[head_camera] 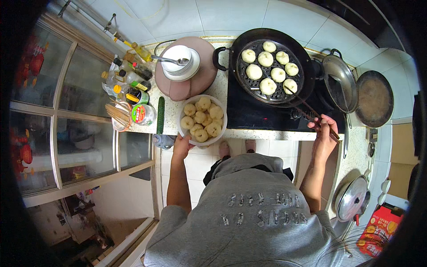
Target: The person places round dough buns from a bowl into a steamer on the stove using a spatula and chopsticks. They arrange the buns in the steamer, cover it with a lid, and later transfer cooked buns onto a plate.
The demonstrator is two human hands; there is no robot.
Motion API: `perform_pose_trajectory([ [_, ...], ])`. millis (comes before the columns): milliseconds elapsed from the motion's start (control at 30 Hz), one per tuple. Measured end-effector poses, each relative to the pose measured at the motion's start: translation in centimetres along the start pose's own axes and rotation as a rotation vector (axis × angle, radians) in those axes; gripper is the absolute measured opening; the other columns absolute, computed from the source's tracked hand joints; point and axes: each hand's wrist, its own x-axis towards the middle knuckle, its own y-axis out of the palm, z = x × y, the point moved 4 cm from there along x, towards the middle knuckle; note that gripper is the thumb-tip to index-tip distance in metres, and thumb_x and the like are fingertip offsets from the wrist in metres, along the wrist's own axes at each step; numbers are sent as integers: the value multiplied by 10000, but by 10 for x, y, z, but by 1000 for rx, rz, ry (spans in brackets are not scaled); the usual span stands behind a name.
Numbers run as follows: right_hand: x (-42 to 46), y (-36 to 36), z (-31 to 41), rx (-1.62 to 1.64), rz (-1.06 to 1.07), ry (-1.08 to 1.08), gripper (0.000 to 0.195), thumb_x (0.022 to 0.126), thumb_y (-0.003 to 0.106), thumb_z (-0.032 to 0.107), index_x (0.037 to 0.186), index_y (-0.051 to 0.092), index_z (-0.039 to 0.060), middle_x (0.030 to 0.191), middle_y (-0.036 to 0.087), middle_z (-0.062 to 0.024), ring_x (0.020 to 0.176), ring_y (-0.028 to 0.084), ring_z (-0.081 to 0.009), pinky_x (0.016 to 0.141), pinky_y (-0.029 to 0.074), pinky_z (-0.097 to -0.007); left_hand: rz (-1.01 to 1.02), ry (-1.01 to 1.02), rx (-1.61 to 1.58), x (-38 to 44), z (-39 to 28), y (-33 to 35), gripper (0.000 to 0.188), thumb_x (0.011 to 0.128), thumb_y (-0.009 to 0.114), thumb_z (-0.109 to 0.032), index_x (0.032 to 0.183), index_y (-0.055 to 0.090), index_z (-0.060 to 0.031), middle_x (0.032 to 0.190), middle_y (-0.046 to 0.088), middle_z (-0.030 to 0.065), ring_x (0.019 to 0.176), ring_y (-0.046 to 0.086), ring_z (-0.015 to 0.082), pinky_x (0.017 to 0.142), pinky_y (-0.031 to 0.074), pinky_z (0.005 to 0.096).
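Note:
My left hand (182,146) grips the near rim of a white bowl (225,124) heaped with tan, round buns (200,117) at the counter's edge. In my right hand (324,125) is a pair of dark chopsticks (307,109), slanting up and left. Their tips reach a pale dough bun (290,86) at the lower right of a perforated steamer plate (245,80). Several more pale buns (265,59) lie spaced apart on that plate, which sits inside a large black wok (308,83) on the cooktop.
A black glass cooktop (253,116) lies under the wok. Left of the bowl are a cucumber (160,115), bottles (135,80) and a jar (143,114). White bowls (180,63) with a spoon stand on a round brownish lid (203,80). Pans (374,99) lean at right.

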Motion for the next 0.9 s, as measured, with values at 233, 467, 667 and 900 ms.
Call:
perform_pose_trajectory([
  [233, -1, -7, 5, -70, -18, -18, 166, 968, 551, 109, 1049, 593, -31, 883, 648, -141, 703, 651, -189, 714, 537, -299, -59, 64, 93, -17, 12, 12, 415, 867, 509, -81, 1268, 473, 16, 1168, 605, 149, 984, 661, 285, 788, 601, 433],
  [467, 1, -7, 3, -12, 3, -18, 157, 962, 552, 84, 1054, 588, -39, 894, 644, -150, 705, 647, -198, 716, 537, -296, -10, 70, 32, -56, 0, 65, 401, 885, 531, -84, 1269, 481, 20, 1170, 602, 156, 957, 663, 257, 747, 606, 382],
  [667, 1, 3, 3, -39, 33, -19, 155, 961, 540, 66, 1056, 585, -49, 892, 642, -156, 715, 652, -204, 722, 537, -301, 75, 82, 82, -47, 11, 99, 372, 876, 540, -90, 1222, 495, 42, 1092, 616, 134, 915, 660, 228, 732, 602, 372],
  [900, 0, 1, 6, -37, 12, -37, 155, 963, 538, 68, 1053, 586, -48, 901, 643, -163, 711, 652, -212, 719, 538, -305, 130, 86, 205, -31, 20, 110, 447, 858, 547, -93, 1274, 455, 43, 1112, 610, 139, 907, 664, 232, 748, 599, 369],
])
